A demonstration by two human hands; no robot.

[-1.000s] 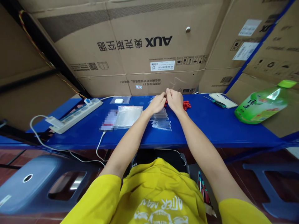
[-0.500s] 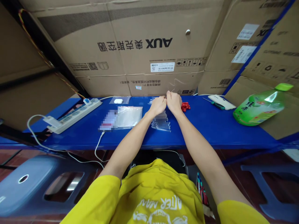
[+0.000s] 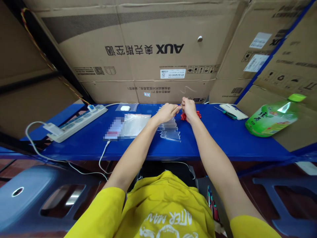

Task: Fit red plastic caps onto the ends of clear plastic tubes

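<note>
My left hand (image 3: 168, 112) is closed in a pinch above the blue table, its fingertips close to my right hand. My right hand (image 3: 188, 107) is closed too, with the fingers bent together. What sits between the fingertips is too small to make out. Under and in front of my left hand lies a row of thin clear tubes (image 3: 170, 135), partly covered by it. A pile of small red pieces (image 3: 183, 116) lies beneath my right hand, which hides part of it. To the left are clear zip bags (image 3: 137, 125) lying flat.
A blurred-out phone (image 3: 114, 127) on a white cable and a white earbud case (image 3: 125, 108) lie left. A power strip (image 3: 81, 122) is farther left. On the right are a green-handled screwdriver (image 3: 229, 114), a white device (image 3: 235, 111) and a green bottle (image 3: 272, 117). Cardboard (image 3: 148, 26) walls the back.
My right hand has shifted slightly right, now over the red pieces. My left hand has turned and its fingers reach toward the right. The camera view has shifted slightly.
</note>
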